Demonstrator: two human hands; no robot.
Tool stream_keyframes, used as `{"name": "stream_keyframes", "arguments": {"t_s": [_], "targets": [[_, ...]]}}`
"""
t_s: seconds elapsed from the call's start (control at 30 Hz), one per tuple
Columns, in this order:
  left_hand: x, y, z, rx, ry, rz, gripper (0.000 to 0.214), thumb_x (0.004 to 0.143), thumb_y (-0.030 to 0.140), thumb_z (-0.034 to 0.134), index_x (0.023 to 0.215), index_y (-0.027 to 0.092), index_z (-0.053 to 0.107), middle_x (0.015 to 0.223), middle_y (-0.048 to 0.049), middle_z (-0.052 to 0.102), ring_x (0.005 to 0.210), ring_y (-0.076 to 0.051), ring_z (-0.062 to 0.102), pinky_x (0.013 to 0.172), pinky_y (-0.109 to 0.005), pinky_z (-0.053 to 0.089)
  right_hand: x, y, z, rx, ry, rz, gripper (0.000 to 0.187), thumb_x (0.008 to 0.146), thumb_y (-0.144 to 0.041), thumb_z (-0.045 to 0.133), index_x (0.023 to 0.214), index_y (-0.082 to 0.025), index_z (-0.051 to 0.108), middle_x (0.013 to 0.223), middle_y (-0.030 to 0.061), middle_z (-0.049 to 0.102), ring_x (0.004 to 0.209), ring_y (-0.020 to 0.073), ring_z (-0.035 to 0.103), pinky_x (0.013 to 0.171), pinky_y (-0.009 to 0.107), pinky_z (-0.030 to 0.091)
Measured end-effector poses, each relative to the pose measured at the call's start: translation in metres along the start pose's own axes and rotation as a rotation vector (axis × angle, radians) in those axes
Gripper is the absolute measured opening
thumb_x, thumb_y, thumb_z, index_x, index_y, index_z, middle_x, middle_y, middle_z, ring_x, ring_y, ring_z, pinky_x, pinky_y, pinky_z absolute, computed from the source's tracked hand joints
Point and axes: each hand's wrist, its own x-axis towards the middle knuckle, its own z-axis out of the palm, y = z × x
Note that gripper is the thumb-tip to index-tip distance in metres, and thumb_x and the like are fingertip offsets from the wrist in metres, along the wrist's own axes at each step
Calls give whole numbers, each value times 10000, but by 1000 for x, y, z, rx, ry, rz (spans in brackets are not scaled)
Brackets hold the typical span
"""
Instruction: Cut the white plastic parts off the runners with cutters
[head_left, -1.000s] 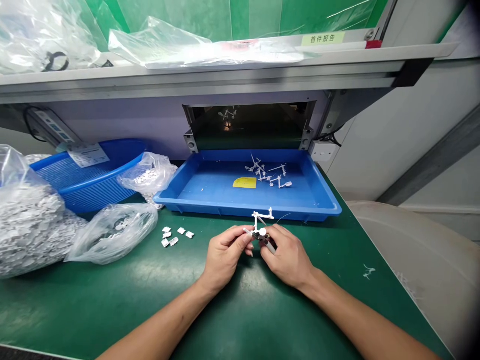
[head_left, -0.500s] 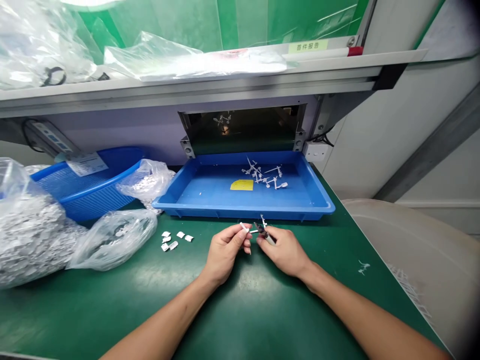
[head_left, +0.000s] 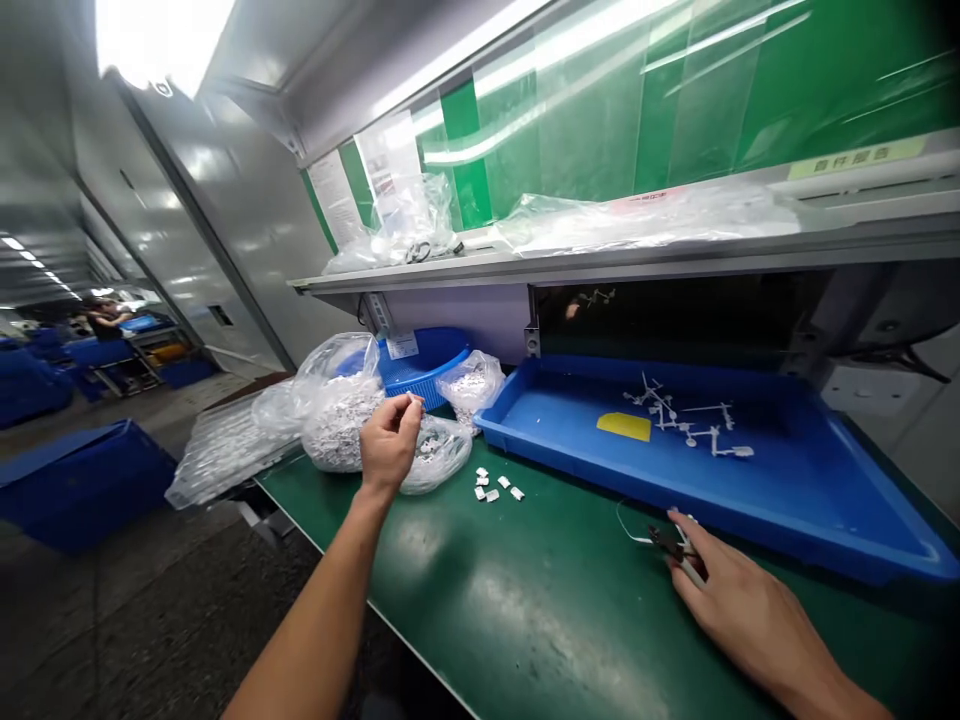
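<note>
While my right hand (head_left: 750, 610) rests low on the green table (head_left: 540, 610), its fingers (head_left: 679, 517) closed around a pair of side cutters (head_left: 664, 540) just in front of the blue tray (head_left: 555, 425), my left hand (head_left: 390, 445) is raised at lower middle of the frame, its fingers (head_left: 411, 403) pinched together above a clear bag of small white parts (head_left: 439, 458); I cannot tell whether they hold anything. A few loose white pieces (head_left: 495, 487) lie between my hands, probably set out there to be within easy reach. In the tray, white plastic sprues (head_left: 690, 420) sit beside a yellow note (head_left: 624, 426), seemingly kept apart from the loose parts. Farther left, more bags and a blue basket (head_left: 424, 368) crowd the table under the shelf (head_left: 525, 275), and blue crates (head_left: 82, 485) stand on the floor at far left.
</note>
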Motion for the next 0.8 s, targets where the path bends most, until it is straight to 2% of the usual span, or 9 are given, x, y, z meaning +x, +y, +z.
{"name": "stream_keyframes", "arguments": {"t_s": [0.1, 0.17, 0.23, 0.3, 0.4, 0.5, 0.6, 0.7, 0.8], "targets": [[14, -26, -15, 365, -215, 1, 239, 811, 386, 609, 856, 175, 712, 895, -74, 703, 836, -228, 643, 806, -297, 486, 6, 5, -2, -11, 16, -3, 442, 863, -443, 458, 1255, -287, 589, 1229, 50, 630, 1065, 296, 617, 749, 359, 525], [13, -34, -13, 431, -287, -24, 193, 740, 358, 660, 759, 175, 718, 830, -90, 705, 786, -255, 642, 775, -322, 483, 9, 5, -6, 55, 9, 1, 352, 860, -448, 471, 1121, -287, 644, 1149, 34, 658, 984, 273, 633, 714, 332, 507], [4, -32, 0, 404, -290, -33, 232, 779, 373, 616, 796, 168, 724, 877, -102, 710, 816, -263, 642, 783, -330, 479, 10, 3, -11, 170, 3, 11, 307, 859, -462, 490, 1028, -269, 657, 1013, 33, 681, 865, 244, 634, 666, 304, 476], [-13, -20, 23, 299, -335, -36, 321, 866, 420, 521, 895, 170, 720, 928, -87, 711, 850, -243, 644, 787, -310, 484, 11, -1, -16, 338, 8, 16, 298, 853, -483, 522, 942, -232, 654, 877, 33, 668, 772, 217, 603, 657, 289, 445], [-46, 14, 69, -17, -621, -33, 370, 912, 463, 487, 1008, 177, 701, 907, -51, 715, 799, -207, 656, 723, -269, 506, 15, -4, -19, 694, 1, 5, 304, 837, -482, 570, 875, -185, 620, 739, 17, 591, 666, 167, 520, 626, 269, 405], [-72, 52, 116, -183, -969, 165, 291, 906, 371, 530, 1082, 209, 696, 1021, -39, 710, 897, -204, 655, 804, -260, 496, 19, -1, -17, 972, -18, 34, 294, 818, -454, 604, 879, -167, 594, 693, 4, 534, 597, 133, 449, 562, 249, 365], [-78, 79, 149, -107, -1125, 352, 248, 891, 258, 526, 1051, 212, 709, 1042, -37, 708, 945, -208, 647, 839, -256, 465, 21, 4, -18, 983, 36, 66, 271, 803, -423, 621, 890, -166, 605, 691, 0, 534, 589, 127, 438, 565, 250, 367], [-68, 90, 150, 80, -1130, 328, 209, 879, 225, 517, 911, 197, 722, 904, -41, 717, 824, -205, 653, 722, -248, 452, 20, 6, -22, 906, 51, 52, 240, 799, -392, 619, 903, -176, 621, 707, -6, 548, 621, 133, 460, 599, 254, 380], [-59, 96, 122, 300, -1145, 240, 283, 897, 337, 526, 716, 189, 685, 675, -38, 658, 613, -189, 596, 543, -247, 373, 18, 3, -27, 765, 27, 27, 211, 800, -368, 607, 905, -188, 638, 746, -10, 579, 661, 140, 493, 629, 255, 387]]}}
